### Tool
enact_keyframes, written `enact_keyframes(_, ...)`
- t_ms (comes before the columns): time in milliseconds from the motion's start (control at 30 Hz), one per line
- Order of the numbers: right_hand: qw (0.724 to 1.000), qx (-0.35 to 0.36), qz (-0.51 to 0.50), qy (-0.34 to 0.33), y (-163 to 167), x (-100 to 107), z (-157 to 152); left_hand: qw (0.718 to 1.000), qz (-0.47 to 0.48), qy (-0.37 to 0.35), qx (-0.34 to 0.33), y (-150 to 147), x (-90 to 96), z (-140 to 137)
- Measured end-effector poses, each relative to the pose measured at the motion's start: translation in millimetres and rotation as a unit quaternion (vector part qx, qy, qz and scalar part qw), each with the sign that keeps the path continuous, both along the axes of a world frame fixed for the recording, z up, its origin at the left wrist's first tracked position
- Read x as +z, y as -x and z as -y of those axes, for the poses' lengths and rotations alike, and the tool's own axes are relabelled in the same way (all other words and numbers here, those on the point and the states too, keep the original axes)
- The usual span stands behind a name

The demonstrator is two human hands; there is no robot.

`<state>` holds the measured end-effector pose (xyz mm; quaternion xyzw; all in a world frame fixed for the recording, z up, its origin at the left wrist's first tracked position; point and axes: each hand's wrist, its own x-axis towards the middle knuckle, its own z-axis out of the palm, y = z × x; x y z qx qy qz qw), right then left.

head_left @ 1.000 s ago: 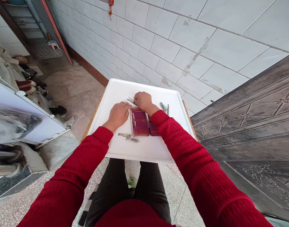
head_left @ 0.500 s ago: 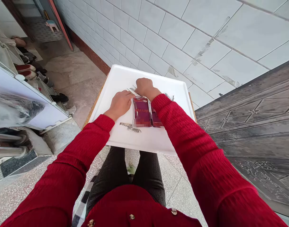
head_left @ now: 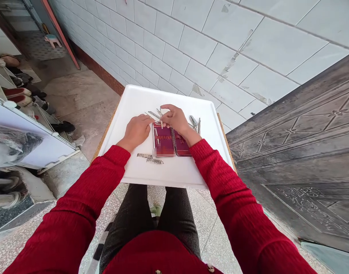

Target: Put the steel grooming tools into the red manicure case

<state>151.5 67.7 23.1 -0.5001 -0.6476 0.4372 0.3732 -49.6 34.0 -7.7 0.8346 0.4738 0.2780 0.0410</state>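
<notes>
While your R hand (head_left: pixel 175 120) pinches a slim tool (head_left: pixel 162 123) at the open case's (head_left: pixel 166 147) far edge, your L hand (head_left: pixel 136 130) rests by its corner, grip unclear; 1+ piece (head_left: pixel 157 140) is slotted, clippers (head_left: pixel 154 161) & other tools (head_left: pixel 193 121) lie out on the tray (head_left: pixel 168 177).

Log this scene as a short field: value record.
Left hand: at the far left corner of the open rectangular purple-lined case
Right hand: pinches a slender silver metal tool over the case's far edge
Case: lies on the white rectangular tray
Near left of case: two flat silver metal nail clippers
Far right of case: larger silver metal tools
</notes>
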Motion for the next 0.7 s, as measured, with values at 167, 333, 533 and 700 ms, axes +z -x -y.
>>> enact_keyframes(167,0.999,0.027,-0.041,0.007,-3,-14,18,1.000,-0.003,0.002,0.009,0,0.0,-1)
enact_keyframes(333,0.998,0.022,-0.055,0.015,1,-21,21,1.000,-0.006,0.004,0.007,0,0.7,0)
enact_keyframes(533,0.998,0.008,-0.060,0.008,0,-22,22,1.000,0.001,0.008,0.002,0,3.7,2)
enact_keyframes(700,0.997,-0.003,-0.082,0.007,1,-24,23,1.000,0.001,0.007,0.004,0,4.8,2)
